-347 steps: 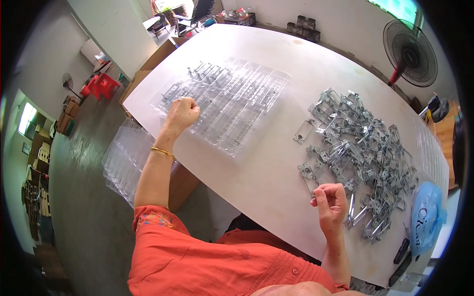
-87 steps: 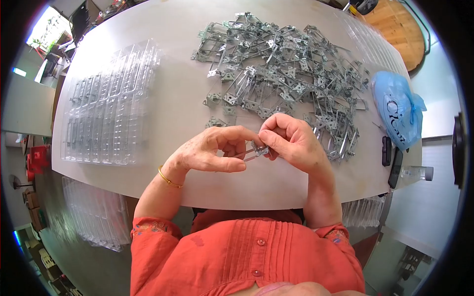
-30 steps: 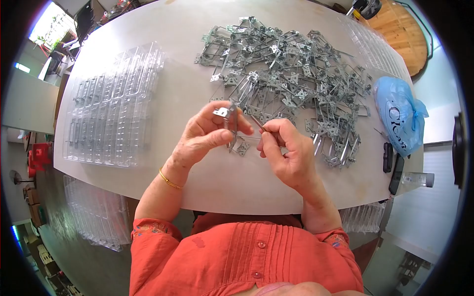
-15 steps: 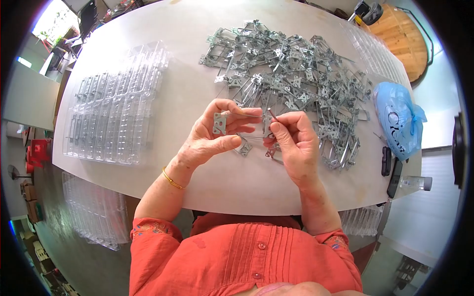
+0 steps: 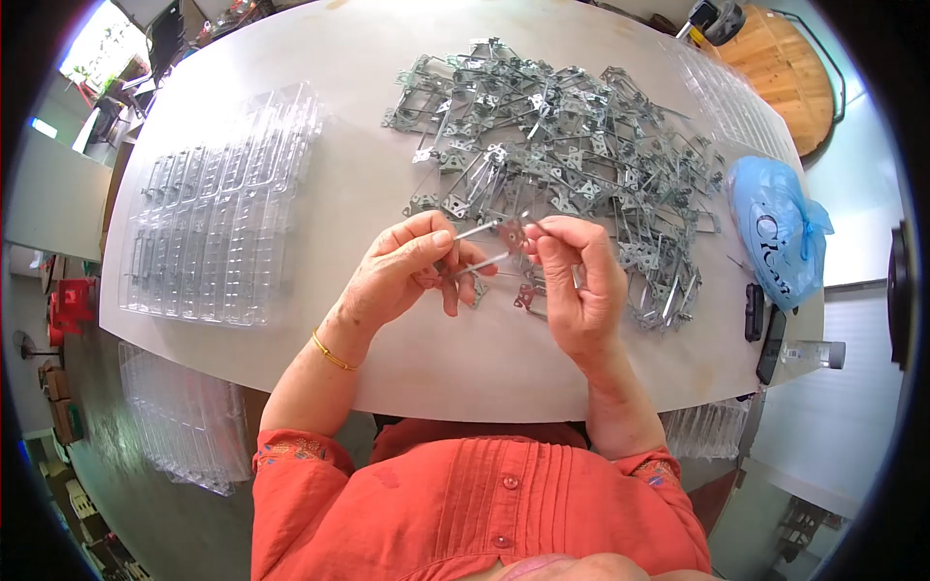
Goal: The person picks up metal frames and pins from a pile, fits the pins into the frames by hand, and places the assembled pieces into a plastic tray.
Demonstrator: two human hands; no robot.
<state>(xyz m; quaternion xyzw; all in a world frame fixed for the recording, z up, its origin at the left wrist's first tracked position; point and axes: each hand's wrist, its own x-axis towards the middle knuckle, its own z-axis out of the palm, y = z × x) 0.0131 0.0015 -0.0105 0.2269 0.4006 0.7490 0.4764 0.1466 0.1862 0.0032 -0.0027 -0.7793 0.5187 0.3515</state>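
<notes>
Between my hands is a metal bracket assembly [image 5: 481, 230], with thin rods joining small punched plates. My left hand [image 5: 409, 259] is closed on its left end, thumb over the top, partly hiding the plate there. My right hand [image 5: 579, 271] pinches the plate at the other end between thumb and fingers. Motion blurs that plate a little. Just beyond my hands lies a big heap of similar metal bracket assemblies [image 5: 572, 136]. One loose bracket [image 5: 528, 295] rests on the table below the held one, close to my right hand.
Clear plastic trays [image 5: 223, 208], some holding metal parts, stand at the left of the white table [image 5: 465, 378]. More clear trays [image 5: 731, 102] lie at the far right. A blue plastic bag [image 5: 775, 232], a black phone [image 5: 772, 346] and a clear bottle [image 5: 816, 354] sit along the right edge.
My left hand has turned over, its thumb now folded on top of the bracket's left end. The bracket has rotated with it. My right hand stays at the other end.
</notes>
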